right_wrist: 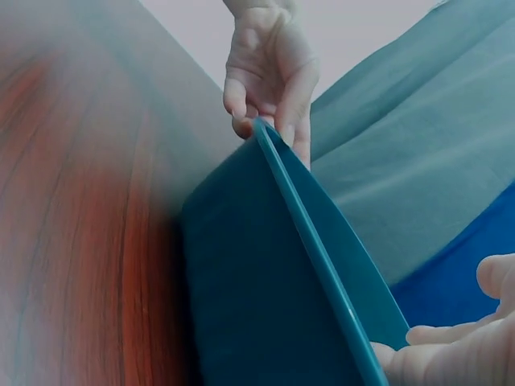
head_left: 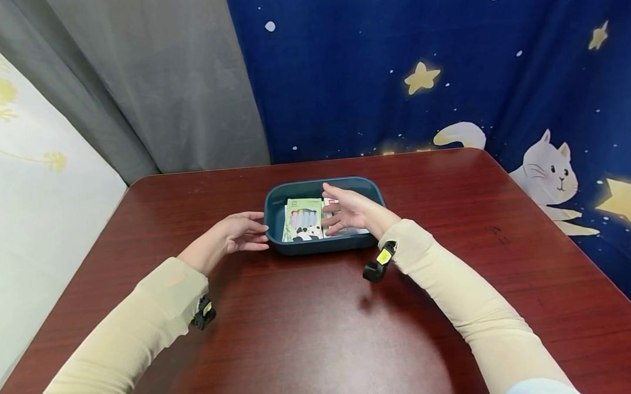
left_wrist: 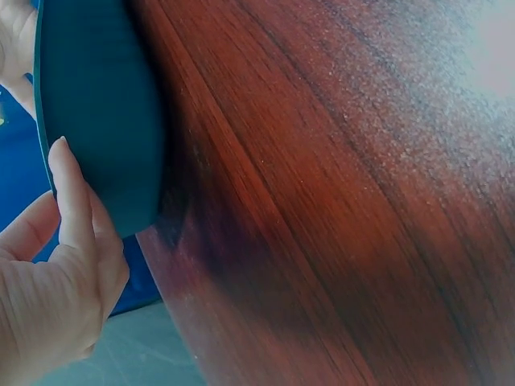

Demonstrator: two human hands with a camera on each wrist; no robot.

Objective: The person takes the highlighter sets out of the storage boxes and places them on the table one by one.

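A dark teal plastic bin (head_left: pixel 325 245) stands on the table and holds flat printed packs. The left pack (head_left: pixel 305 220) is pale green, with pastel sticks and a panda on its front. Beside it, a second pack (head_left: pixel 349 231) is partly hidden by my right hand (head_left: pixel 345 210), which reaches over the bin with fingers spread and nothing held. My left hand (head_left: pixel 242 232) is at the bin's left end. In the left wrist view, that hand (left_wrist: pixel 68 249) pinches the rim, its fingers along the outer wall and the thumb at the rim.
The reddish-brown wooden table (head_left: pixel 300 327) has its far edge just behind the bin. A dark blue curtain (head_left: pixel 342 72) with stars and a grey curtain (head_left: pixel 184 85) hang behind it. A white patterned surface (head_left: pixel 30 203) borders the left side.
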